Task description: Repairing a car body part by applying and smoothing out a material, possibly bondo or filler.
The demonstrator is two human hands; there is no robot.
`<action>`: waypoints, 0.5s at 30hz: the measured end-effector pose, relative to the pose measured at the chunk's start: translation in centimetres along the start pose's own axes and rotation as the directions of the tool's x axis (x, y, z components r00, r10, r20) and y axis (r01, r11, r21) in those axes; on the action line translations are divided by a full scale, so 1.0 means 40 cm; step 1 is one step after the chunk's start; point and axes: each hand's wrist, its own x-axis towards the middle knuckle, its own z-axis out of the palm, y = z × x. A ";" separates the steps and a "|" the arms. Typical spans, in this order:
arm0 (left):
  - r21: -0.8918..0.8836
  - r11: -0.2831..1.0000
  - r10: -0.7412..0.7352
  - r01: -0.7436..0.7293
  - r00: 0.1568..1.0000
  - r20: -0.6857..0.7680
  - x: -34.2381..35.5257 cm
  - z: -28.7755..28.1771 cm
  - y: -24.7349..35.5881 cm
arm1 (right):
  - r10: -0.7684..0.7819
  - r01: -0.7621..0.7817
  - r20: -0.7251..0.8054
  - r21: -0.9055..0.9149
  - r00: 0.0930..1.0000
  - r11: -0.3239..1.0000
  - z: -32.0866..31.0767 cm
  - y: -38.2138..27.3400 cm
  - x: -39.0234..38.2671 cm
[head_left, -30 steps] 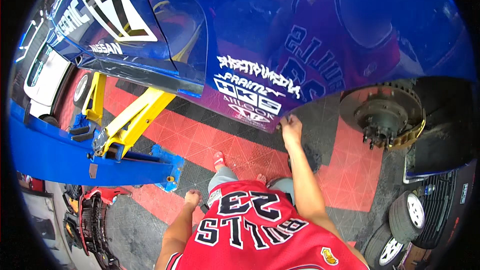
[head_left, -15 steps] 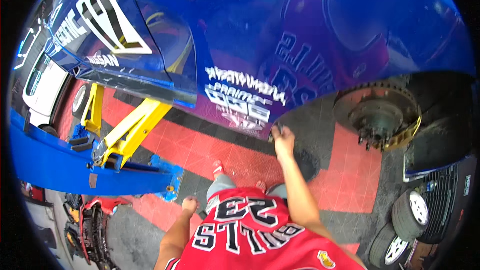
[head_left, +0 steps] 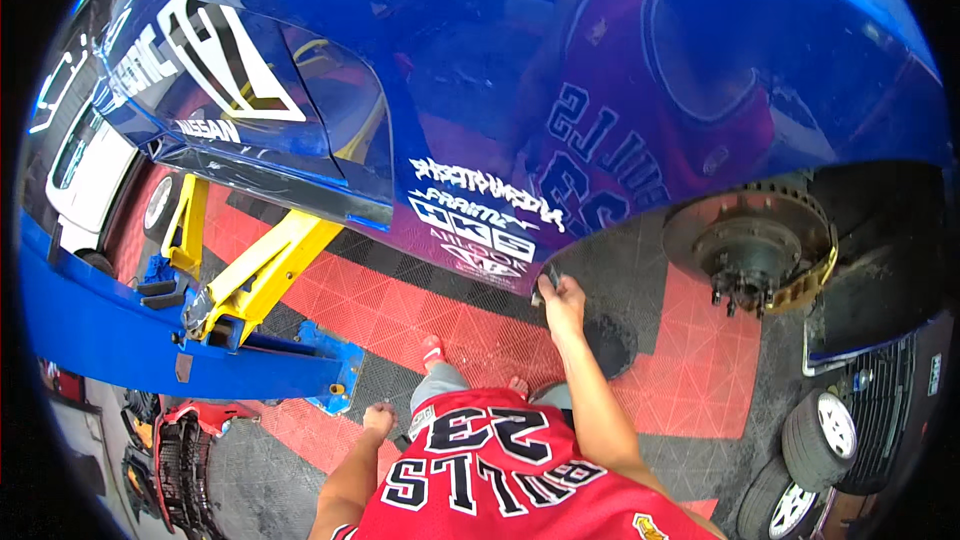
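Observation:
My right hand (head_left: pixel 562 298) grips a small grey object (head_left: pixel 550 282), too small to name, at the lower corner of a glossy blue car panel (head_left: pixel 450 60) with white decals, beside the wheel arch. My left hand (head_left: pixel 379 417) hangs low near my grey trousers with fingers curled; whether it holds anything is unclear. Right of my right hand, an exposed brake disc with hub and studs (head_left: pixel 745 250) sits in the arch. My red jersey fills the bottom of the view and is reflected in the paint.
A blue lift post (head_left: pixel 120 320) with yellow arms (head_left: pixel 265 270) stands left. A white car (head_left: pixel 85 175) is behind it. A red bumper part (head_left: pixel 195 415) lies lower left. Tyres with white wheels (head_left: pixel 820 440) rest lower right on red and dark tiled floor (head_left: pixel 690 380).
The view has shifted, so the panel and lift appear lower. My right hand has moved slightly left along the panel's corner. My left hand still hangs low.

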 end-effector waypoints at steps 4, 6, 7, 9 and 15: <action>-0.063 0.998 -0.016 0.018 1.000 0.021 0.014 -0.010 -0.047 | 0.041 -0.043 0.025 0.077 0.999 0.996 0.008 -0.021 -0.034; -0.061 0.996 -0.064 0.066 0.997 0.035 0.008 -0.006 -0.072 | 0.046 -0.047 0.033 0.038 0.998 0.998 -0.001 -0.002 -0.049; -0.062 0.996 -0.063 0.065 0.997 0.036 0.008 -0.004 -0.065 | 0.034 -0.033 0.038 -0.024 0.999 0.999 0.003 -0.002 -0.067; -0.003 0.998 -0.065 0.065 0.998 0.003 0.009 0.004 -0.049 | 0.011 -0.013 0.009 0.218 1.000 0.976 0.021 -0.009 -0.073; -0.044 0.998 -0.054 0.054 0.999 0.002 0.009 0.005 -0.023 | 0.037 -0.040 0.019 0.202 0.999 0.978 0.025 -0.047 -0.107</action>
